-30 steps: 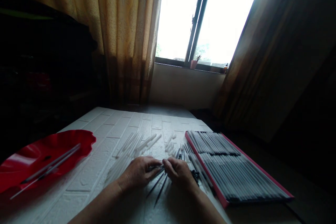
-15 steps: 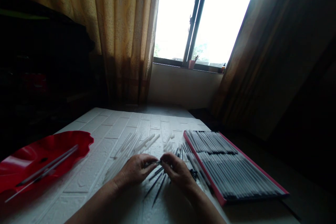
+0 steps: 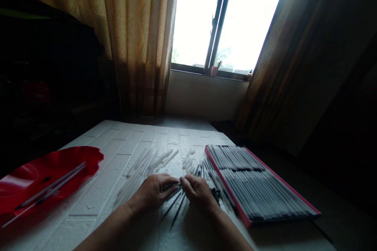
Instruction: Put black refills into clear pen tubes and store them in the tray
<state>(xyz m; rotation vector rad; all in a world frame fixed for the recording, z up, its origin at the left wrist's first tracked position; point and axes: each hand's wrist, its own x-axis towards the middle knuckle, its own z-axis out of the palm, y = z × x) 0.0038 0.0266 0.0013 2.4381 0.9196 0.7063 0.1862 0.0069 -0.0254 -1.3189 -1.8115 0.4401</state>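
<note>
My left hand [image 3: 151, 192] and my right hand [image 3: 199, 194] meet fingertip to fingertip above the white table, both closed in a pinch. Between them is a slim dark pen part, mostly hidden by the fingers. Thin dark rods [image 3: 177, 213] with pointed ends, like pen refills, fan out on the table beneath. Clear pen tubes [image 3: 144, 164] lie loose just beyond my left hand. Shorter clear pieces [image 3: 188, 162] are scattered ahead of my right hand, and small black parts [image 3: 216, 193] sit close by its right side.
A pink-edged box [image 3: 249, 219] on the right holds two rows of clear-barrelled pens [image 3: 268, 194]. On the left stands a red wavy-rimmed dish [image 3: 91, 153] with a few pens [image 3: 55, 184] across it. Behind the table are a curtain [image 3: 138, 47] and a bright window [image 3: 197, 15].
The fingertips have drawn slightly closer together, and my right hand has tilted a little. The whole view has shifted slightly; the table's contents lie as before.
</note>
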